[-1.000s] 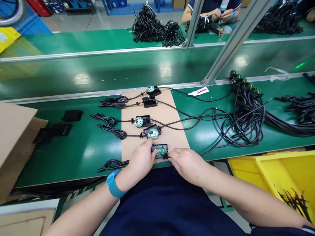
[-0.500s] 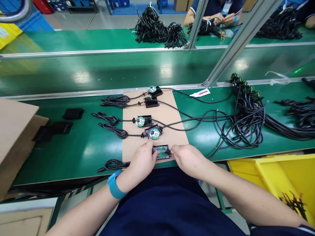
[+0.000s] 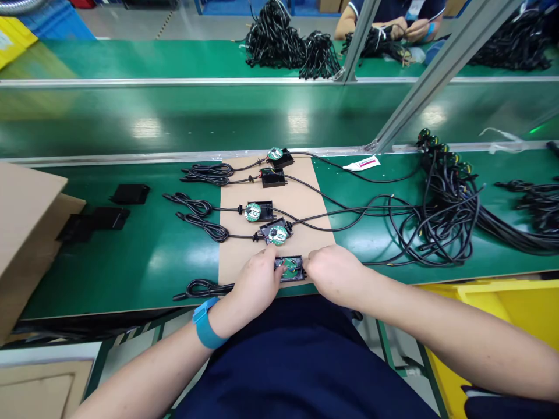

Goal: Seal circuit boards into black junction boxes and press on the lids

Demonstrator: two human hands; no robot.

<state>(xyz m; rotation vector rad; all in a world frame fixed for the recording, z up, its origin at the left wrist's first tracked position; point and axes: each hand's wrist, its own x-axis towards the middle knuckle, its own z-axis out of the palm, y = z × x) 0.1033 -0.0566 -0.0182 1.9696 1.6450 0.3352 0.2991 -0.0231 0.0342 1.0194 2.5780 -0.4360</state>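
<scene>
A small open black box with a green circuit board [image 3: 290,269] lies at the near edge of a brown cardboard sheet [image 3: 301,201]. My left hand [image 3: 257,279] grips its left side with curled fingers. My right hand [image 3: 334,272] presses against its right end, fingers bent around it. Several similar black boxes with round green boards [image 3: 278,234] lie in a row further up the sheet, each with a black cord running left and right.
A tangle of black cables [image 3: 441,212] spreads over the green bench to the right. Black lids [image 3: 128,193] and a cardboard box [image 3: 26,233] sit at left. A yellow bin [image 3: 502,297] stands at lower right. Another person's hands [image 3: 408,26] work across the belt.
The view has tilted slightly, and both hands have closed in a little tighter on the box; the box has stayed in place.
</scene>
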